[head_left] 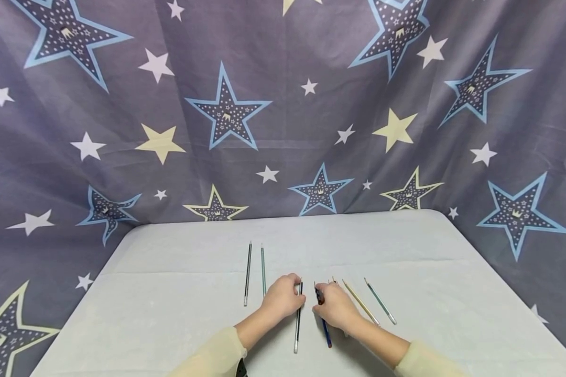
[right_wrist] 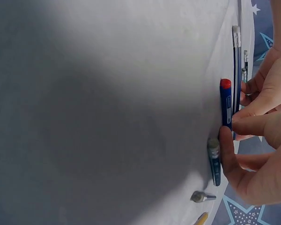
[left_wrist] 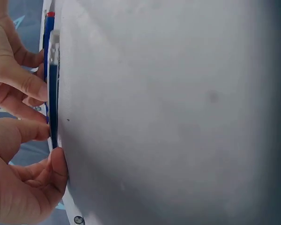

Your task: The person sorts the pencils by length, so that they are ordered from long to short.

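Left hand (head_left: 282, 298) pinches a slim black silver-ended pencil (head_left: 297, 330), right hand (head_left: 337, 308) a blue red-ended pencil (head_left: 326, 334), lower centre; thinness likely suits pinching.

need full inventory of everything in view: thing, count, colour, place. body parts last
Black pencil: 1, black, leftmost
Left teal pencil: 1, teal, beside it
Dark pencil: 1, dark, in left hand
Red-ended pencil: 1, blue, in right hand
Partly hidden pencils: at least 1, colour unclear, by right hand
Yellow pencil: 1, yellow, right
Right teal pencil: 1, teal, rightmost
Table: 1, white, underneath
Star-print backdrop: 1, greyish purple, around table
Sleeves: 2, pale yellow, forearms
Hands: left, right
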`<state>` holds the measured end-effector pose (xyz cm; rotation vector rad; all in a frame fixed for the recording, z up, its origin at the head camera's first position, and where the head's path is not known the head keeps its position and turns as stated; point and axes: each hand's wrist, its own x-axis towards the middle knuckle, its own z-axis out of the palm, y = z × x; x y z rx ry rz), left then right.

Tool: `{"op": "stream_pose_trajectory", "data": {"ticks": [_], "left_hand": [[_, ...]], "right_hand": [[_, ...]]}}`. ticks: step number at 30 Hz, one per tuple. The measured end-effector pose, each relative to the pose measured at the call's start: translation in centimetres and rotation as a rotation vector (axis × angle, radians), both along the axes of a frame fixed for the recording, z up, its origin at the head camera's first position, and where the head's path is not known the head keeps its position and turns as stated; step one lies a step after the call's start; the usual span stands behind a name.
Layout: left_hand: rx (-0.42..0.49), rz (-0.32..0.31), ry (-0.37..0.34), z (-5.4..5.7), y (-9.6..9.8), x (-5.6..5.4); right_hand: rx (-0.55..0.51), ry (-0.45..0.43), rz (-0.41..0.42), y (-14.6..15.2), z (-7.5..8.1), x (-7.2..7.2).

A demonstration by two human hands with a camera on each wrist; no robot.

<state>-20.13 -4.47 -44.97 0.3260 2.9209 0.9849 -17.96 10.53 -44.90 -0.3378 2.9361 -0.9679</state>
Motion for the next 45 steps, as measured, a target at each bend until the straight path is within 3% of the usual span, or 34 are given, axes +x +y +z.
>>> {"op": "stream_pose_trajectory", "data": {"ticks": [11,21,29,39,45], "left_hand": [[0.058,0.019,-0.042,-0.1,-0.4,-0.4],[0.273,0.005,-0.161,-0.2,-1.5,-0.6],[0.446,0.071,-0.28,0.0,-1.7,-0.8],[0.537,0.124,-0.379,0.2,-1.9,-0.7],[0.595,0.131,-0.388,0.1,-2.0,-0.7]], "right_hand": [[0.002,-0.002,0.005,0.1,0.2,0.0],[-0.056,-0.032,0.028,0.1,0.4,0.2],[-0.09,-0.01,0.005,0.3,0.5,0.2],[-0.258,-0.144,-0.035,0.2,0.5,0.0],[-0.372,-0.257,-0.059,0.3,0.4,-0.4]]}}
